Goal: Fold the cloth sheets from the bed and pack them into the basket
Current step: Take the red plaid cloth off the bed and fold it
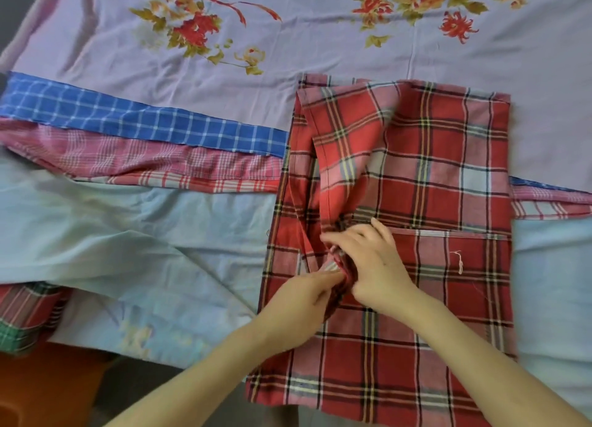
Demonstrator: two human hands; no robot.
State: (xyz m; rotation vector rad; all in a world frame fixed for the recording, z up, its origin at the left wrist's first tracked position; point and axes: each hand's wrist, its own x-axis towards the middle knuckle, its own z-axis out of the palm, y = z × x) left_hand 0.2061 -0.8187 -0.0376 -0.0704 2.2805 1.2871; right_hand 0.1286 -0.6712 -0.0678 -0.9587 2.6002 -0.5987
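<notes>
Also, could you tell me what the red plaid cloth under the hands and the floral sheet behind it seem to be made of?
Red plaid cloth: apparently soft woven cotton, perhaps flannel; matte, with a loose thread showing. Floral sheet: thin, smooth woven fabric, likely cotton or a blend, with fine creases and a printed pattern.

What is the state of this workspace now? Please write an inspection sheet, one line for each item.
Surface: bed under a lilac flowered sheet, mostly covered with cloths.
Job's things: red checked cloth spread flat, its left edge bunched in the middle; blue checked cloth, pink checked cloth and pale blue sheet layered to its left.
Clutter: folded checked cloths at the lower left edge; a loose thread on the red cloth.
Grippers: left hand and right hand both pinch the bunched fold.
Cables: nothing seen.
Surroundings: an orange object at the lower left, unclear what it is; no basket seen.
</notes>
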